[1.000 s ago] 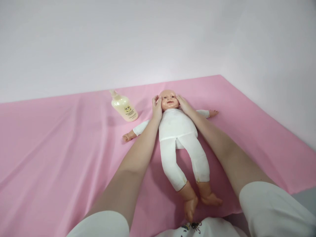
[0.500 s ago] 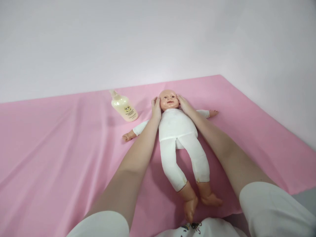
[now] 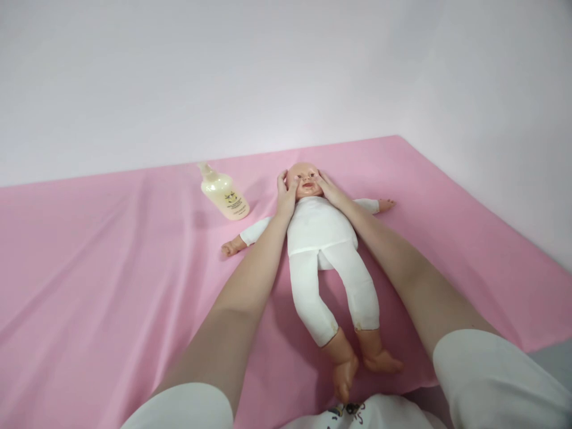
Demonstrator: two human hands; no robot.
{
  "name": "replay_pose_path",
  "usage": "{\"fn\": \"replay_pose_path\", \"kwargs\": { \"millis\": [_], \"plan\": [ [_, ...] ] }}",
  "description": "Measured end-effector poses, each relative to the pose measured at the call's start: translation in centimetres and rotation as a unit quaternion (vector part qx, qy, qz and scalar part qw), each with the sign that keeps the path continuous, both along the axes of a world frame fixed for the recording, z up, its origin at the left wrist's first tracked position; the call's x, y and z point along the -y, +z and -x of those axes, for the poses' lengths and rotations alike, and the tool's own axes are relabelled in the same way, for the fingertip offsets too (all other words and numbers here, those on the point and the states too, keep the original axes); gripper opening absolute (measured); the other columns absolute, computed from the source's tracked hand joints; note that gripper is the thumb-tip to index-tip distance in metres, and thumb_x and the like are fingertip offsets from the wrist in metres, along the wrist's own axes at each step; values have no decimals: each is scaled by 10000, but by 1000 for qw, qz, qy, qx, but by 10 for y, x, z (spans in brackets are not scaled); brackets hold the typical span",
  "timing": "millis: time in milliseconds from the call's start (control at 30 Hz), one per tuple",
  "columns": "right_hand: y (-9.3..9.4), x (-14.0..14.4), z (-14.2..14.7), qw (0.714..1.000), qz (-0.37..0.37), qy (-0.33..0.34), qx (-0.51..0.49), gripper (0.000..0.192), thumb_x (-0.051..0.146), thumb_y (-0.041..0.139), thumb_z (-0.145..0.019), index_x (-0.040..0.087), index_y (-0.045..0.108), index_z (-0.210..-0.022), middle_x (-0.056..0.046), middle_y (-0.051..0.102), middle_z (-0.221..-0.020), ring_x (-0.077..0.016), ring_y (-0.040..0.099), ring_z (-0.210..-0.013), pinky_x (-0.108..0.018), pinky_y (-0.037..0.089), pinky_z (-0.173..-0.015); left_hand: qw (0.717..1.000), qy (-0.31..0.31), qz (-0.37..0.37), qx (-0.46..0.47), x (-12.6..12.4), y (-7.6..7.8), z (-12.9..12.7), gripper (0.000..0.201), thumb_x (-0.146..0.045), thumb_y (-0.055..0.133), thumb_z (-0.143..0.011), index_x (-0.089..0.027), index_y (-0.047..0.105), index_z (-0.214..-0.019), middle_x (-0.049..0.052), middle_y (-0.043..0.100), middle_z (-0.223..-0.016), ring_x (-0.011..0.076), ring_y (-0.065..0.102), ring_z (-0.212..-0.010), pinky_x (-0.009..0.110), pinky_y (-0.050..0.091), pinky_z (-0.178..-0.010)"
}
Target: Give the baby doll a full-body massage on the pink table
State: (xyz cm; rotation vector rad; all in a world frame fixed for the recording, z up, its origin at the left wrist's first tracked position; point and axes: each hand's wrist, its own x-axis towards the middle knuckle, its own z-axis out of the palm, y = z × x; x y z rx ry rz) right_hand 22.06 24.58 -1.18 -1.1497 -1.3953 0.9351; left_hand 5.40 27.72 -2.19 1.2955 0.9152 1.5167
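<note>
the doll (image 3: 319, 238) lies on its back on the pink sheet (image 3: 111, 268), feet toward the person. the left hand (image 3: 285, 196) and right hand (image 3: 329, 189) lie spread against the sides of its head, thumbs on the cheeks. a bottle (image 3: 223, 193) lies just left of the doll.

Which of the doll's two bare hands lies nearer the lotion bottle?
The doll's hand on the picture's left, beyond the person's left forearm. It lies just below the lotion bottle; the other doll hand lies far off, past the right arm.
</note>
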Motion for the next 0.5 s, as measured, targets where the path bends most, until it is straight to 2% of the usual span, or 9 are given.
{"fn": "replay_pose_path", "kwargs": {
  "millis": [133, 300, 500],
  "plan": [
    [8, 7, 1, 1000, 12, 6, 6, 723, 619, 581, -914, 227, 435, -1504, -78, 456, -1588, -245, 410, -1489, -422, 281, -1276, 999, -8, -15, -30, 5, 4, 3, 671, -443, 864, -722, -229, 571, -1287, 118, 510, -1475, 276, 435, -1447, 355, 316, -1228],
    [9, 7, 4, 1000, 8, 2, 5, 713, 607, 553, -930, 187, 441, -1496, -100, 479, -1566, -246, 418, -1485, -413, 286, -1275, 999, -10, -17, -27, 7, 5, 2, 652, -432, 859, -731, -226, 570, -1278, 119, 520, -1455, 272, 469, -1412, 356, 335, -1211],
    [5, 4, 3, 1000, -6, -3, 15, 687, 677, 476, -945, 230, 488, -1467, -74, 516, -1542, -233, 433, -1473, -428, 272, -1276, 999, -9, -24, -28, 7, 3, 2, 620, -472, 830, -762, -238, 573, -1276, 110, 523, -1451, 262, 475, -1407, 354, 346, -1206]
  ]
}}
